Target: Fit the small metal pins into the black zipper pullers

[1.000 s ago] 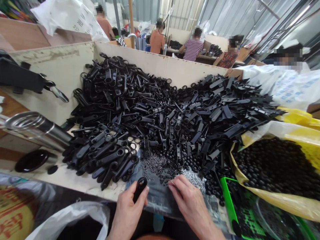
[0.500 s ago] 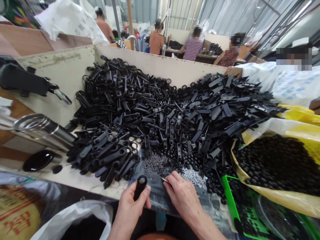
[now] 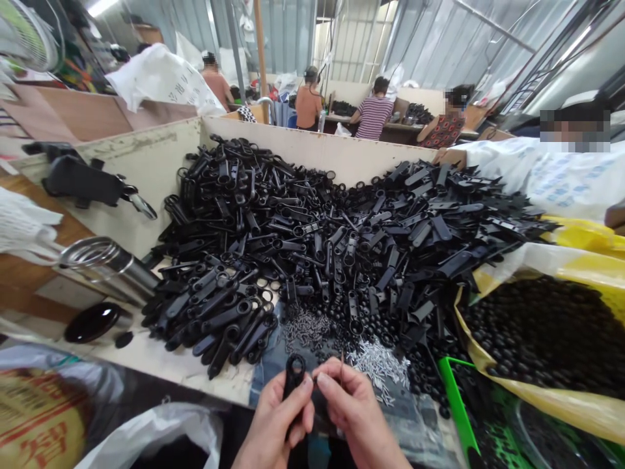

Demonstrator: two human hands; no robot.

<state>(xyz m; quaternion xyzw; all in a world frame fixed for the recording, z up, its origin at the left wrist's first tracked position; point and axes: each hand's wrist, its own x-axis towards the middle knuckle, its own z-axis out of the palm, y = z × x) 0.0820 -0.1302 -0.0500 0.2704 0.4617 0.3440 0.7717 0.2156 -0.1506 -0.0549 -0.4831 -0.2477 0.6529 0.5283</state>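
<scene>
"Two hands: where are they, and how do they stand?"

"Bottom centre of the frame, close together. The left hand [image 3: 276, 420] is clamped on a black part [image 3: 295, 368], which stands ring end up. The right hand [image 3: 359, 407] is pinched just beside it, a thin rod [image 3: 342, 366] rising from its fingers. I can't tell whether its fingertips touch the part."

"What room surrounds them?"

"Little beyond: dark screws [image 3: 307, 329] and silver screws [image 3: 383, 361] lie just past the fingers, and a heap of black parts [image 3: 303, 215] spreads from there towards the back board [image 3: 361, 156]. Mat [image 3: 415, 420] shows bare, narrowly left of the hands, more widely at lower right."

"And the edges?"

"The bench [image 3: 183, 363] has its front edge slanting down from the left towards the hands, with a pale open strip along it. A green basket [image 3: 456, 404] bounds the lower right; an open white bag [image 3: 159, 417] sits below the edge, lower left."
</scene>
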